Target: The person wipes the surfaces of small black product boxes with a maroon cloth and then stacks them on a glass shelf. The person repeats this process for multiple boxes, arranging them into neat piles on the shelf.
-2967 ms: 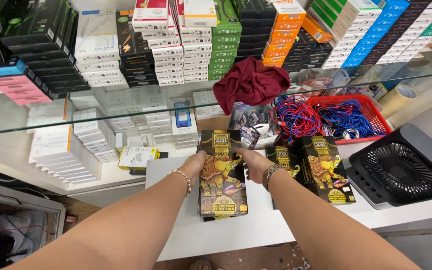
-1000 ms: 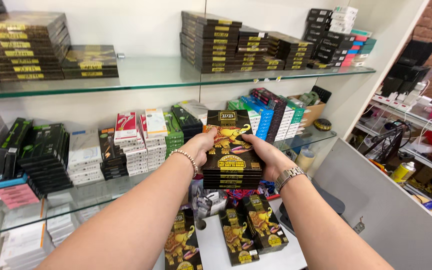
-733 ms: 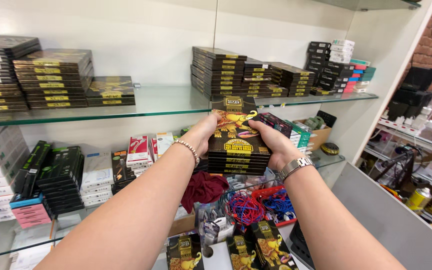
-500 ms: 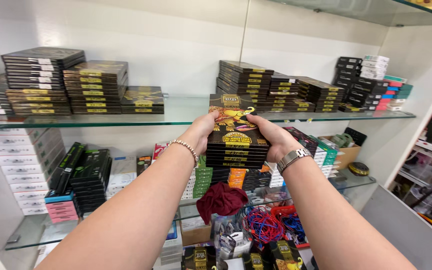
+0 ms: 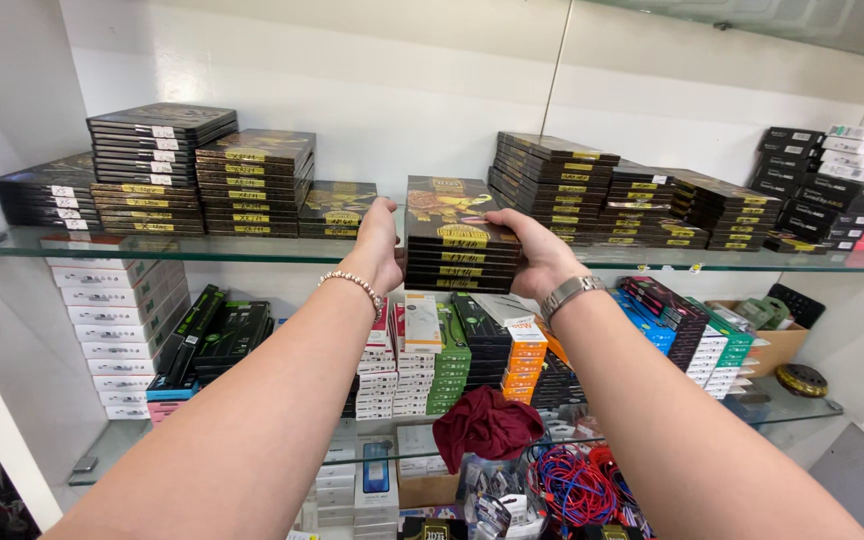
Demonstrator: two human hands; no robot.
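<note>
Gripping a stack of black-and-gold boxes — left hand, right hand closed on its sides — before the glass shelf.

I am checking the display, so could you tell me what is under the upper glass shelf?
Under the glass shelf stand white boxes, black packs and coloured boxes. The held stack and both arms cover more.

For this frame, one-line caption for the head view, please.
Both hands, left and right, hold a stack of black-and-gold boxes at the glass shelf.
</note>
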